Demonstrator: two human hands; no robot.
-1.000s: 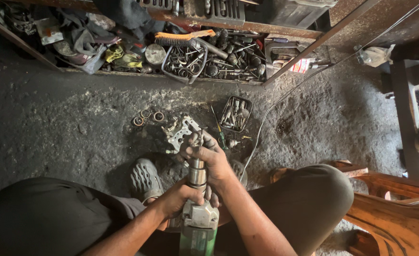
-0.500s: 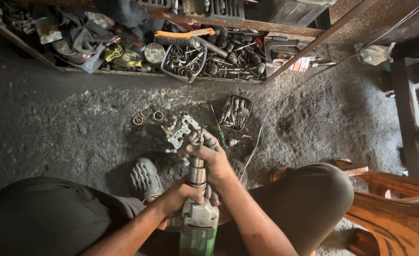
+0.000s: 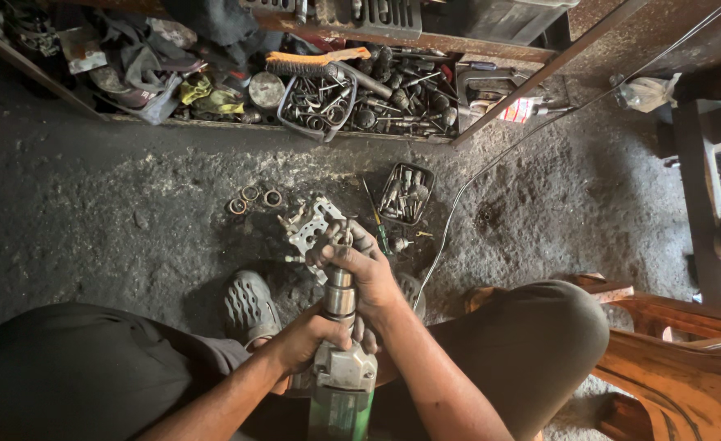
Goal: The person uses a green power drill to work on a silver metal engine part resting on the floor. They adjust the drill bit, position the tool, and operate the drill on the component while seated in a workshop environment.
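Head view, looking straight down: the right hand (image 3: 366, 273) has a closed grip around the metal nose of a power tool (image 3: 340, 359), up near the tip, fingers wrapped tight. The left hand (image 3: 307, 339) is clamped shut on the tool's body further back, just beside the silver housing; the green rear end of the tool runs off the bottom edge. The tool tip sits right at a pale metal casting (image 3: 310, 222) lying on the dirty floor (image 3: 91, 204), though the right hand hides the actual contact point, so can't say whether it's touching.

Around it: three small rings (image 3: 254, 198) just left of the casting, a screwdriver (image 3: 377, 220) and a little tray of bits (image 3: 406, 193) to its right, and a thin cable (image 3: 450, 220) running across the floor towards the top right. A grey shoe (image 3: 249, 305) is planted near the left hand. Further back there's a long tray (image 3: 311, 131) packed with sockets, rags and a wire brush (image 3: 315, 61). Orange wooden furniture (image 3: 671, 359) sits at the right.
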